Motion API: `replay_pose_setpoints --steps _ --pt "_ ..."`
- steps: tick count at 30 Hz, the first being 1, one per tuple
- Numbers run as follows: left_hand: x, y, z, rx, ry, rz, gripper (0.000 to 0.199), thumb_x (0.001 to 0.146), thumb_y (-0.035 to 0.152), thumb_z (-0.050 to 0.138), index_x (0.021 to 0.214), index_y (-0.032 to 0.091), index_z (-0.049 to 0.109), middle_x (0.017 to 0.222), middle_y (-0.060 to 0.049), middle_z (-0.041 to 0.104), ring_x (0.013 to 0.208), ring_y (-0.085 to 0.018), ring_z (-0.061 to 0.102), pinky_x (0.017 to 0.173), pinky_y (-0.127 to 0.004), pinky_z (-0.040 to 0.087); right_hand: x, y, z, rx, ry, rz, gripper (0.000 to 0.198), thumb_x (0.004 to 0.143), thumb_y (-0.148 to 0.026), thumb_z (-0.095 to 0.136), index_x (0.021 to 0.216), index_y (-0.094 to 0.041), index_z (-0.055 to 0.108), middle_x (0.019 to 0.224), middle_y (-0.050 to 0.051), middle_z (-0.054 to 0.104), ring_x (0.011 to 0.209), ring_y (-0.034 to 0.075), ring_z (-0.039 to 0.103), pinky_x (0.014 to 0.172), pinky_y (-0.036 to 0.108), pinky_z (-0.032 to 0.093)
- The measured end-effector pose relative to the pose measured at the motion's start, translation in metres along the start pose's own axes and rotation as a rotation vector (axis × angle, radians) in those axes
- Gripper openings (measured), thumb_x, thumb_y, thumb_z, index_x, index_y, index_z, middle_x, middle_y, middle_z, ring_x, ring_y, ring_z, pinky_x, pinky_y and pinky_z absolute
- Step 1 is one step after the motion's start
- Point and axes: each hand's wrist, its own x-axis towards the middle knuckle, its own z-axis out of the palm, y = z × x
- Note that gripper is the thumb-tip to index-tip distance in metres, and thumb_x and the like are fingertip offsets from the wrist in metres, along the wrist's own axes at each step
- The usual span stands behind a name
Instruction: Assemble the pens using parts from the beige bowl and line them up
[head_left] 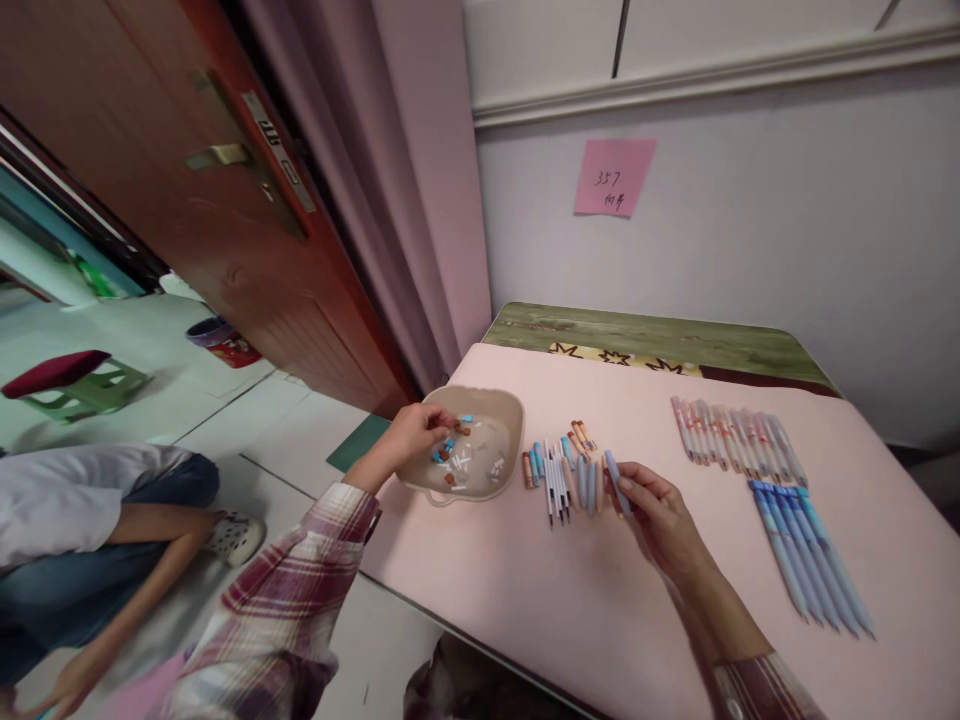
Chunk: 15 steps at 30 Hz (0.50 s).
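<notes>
Our left hand (420, 435) dips into the beige tray (511, 420), its fingertips bent down at the small brown and blue parts; whether they have caught one, we cannot fairly tell at this size. Our right hand (664, 505) pinches a pale blue barrel (615, 480) between thumb and fingers, holding it above the worktop (555, 620).

We judge this to be the picking-out stage of putting pens together, one loose part chosen while the barrel waits. What it calls for next is a light pinch on a single piece and a steady right hand.

Between our hands lie white refills (556, 485) and grey-blue barrels (586, 485). To the right of our right hand, clear pens (735, 440) stand in a row on the pink surface, with blue pens (810, 560) fanned nearer us.

Well beyond both hands, a pink note (613, 178) hangs on the wall (735, 240). Off past our left hand are a wooden door (150, 120) and a person (60, 510) crouching (blue trousers, pale top).
</notes>
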Motion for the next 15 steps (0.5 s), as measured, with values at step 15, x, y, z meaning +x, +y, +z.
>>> replay_pose_setpoints --steps 15 --pt "0.008 -0.012 0.027 0.145 -0.177 0.019 0.011 0.058 0.008 0.062 0.057 0.018 0.061 0.062 0.001 0.062 0.067 -0.016 0.058 0.066 -0.025 0.040 0.003 0.012 -0.005 0.057 -0.014 0.019 0.027 0.074 -0.037 0.076 0.093 -0.018 0.072 0.072 0.004 0.066 0.060 0.011 0.048 0.056 0.023 0.037"
